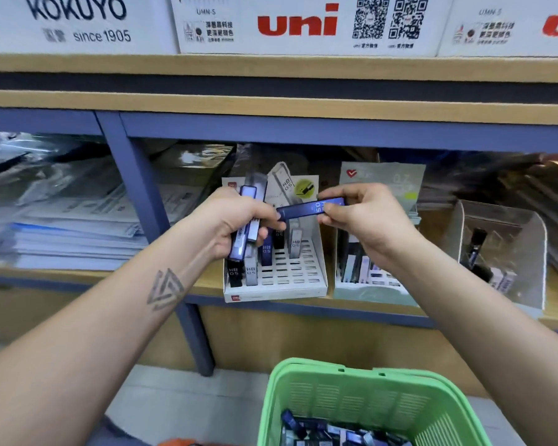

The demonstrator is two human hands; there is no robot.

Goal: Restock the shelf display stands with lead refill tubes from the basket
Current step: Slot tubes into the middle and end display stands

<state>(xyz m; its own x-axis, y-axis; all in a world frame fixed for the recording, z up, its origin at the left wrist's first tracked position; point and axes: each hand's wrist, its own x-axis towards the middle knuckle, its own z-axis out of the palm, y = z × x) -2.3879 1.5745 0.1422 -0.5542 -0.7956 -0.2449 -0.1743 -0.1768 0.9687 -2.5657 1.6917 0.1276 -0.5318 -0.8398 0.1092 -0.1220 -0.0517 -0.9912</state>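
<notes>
My left hand (236, 220) grips a bundle of lead refill tubes (247, 226), held upright in front of the white display stand (284, 281). A single blue tube (306, 208) lies level between both hands; my right hand (364, 217) pinches its right end, and my left fingertips touch its left end. The white stand holds several tubes marked HB 0.5 in its slotted rows. To its right stands a grey-green display stand (361, 291) with several tubes. The green basket (306, 391) sits at the bottom, with many dark blue tubes inside.
A clear plastic stand (525, 239) with a few tubes is at the far right of the shelf. Stacks of paper in plastic sleeves (71, 230) fill the left bay behind a blue shelf post (136, 178). White cartons (297, 24) sit on the shelf above.
</notes>
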